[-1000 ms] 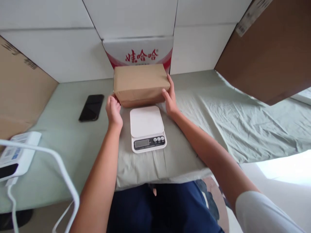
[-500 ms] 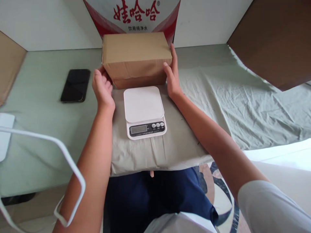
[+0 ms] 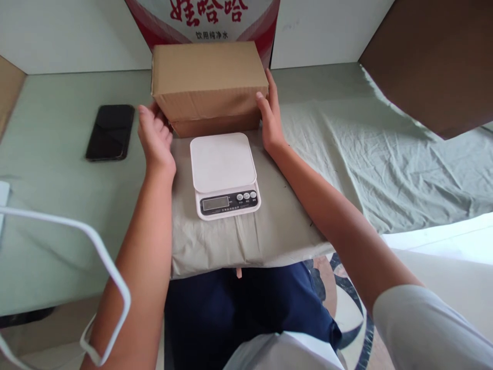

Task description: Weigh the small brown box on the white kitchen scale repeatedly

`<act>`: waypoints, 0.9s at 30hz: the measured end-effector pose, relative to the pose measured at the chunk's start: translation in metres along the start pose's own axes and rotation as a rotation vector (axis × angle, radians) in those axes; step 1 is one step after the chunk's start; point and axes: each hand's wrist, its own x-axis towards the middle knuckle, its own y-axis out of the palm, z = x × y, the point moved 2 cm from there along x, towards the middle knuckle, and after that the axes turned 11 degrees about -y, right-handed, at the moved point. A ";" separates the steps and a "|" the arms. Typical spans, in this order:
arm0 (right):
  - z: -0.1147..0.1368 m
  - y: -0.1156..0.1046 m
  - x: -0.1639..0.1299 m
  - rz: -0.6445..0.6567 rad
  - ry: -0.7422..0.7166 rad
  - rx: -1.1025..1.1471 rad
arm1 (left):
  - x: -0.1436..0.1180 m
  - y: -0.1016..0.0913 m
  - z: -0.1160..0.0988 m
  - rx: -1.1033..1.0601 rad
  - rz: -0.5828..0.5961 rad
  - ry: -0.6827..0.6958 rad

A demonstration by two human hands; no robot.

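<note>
A closed brown cardboard box (image 3: 210,69) sits behind a kitchen scale, with my hands at its two ends. My right hand (image 3: 271,115) grips the right end, its thumb on the front face and fingers along the side. At the left end, my left hand (image 3: 156,136) is turned palm up, thumb outward, its fingers against the lower left side; some fingertips are hidden behind the box. Between my forearms lies the white kitchen scale (image 3: 223,162), its plate bare and its small display blank, with round buttons at the front.
A black phone (image 3: 110,132) lies left of my left hand. Behind the box stands a red and white printed carton (image 3: 210,33). A big brown cardboard panel (image 3: 431,67) juts in at right. A white bent cable or frame (image 3: 96,234) crosses the lower left. Wrinkled green cloth (image 3: 370,144) covers the table.
The whole view has shifted slightly, so everything sits a little further left and higher. Hands, box and scale keep nearly the same places relative to each other.
</note>
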 end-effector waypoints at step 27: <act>0.119 -0.022 -0.120 0.003 -0.100 -0.133 | -0.173 0.002 -0.023 -0.026 -0.154 0.153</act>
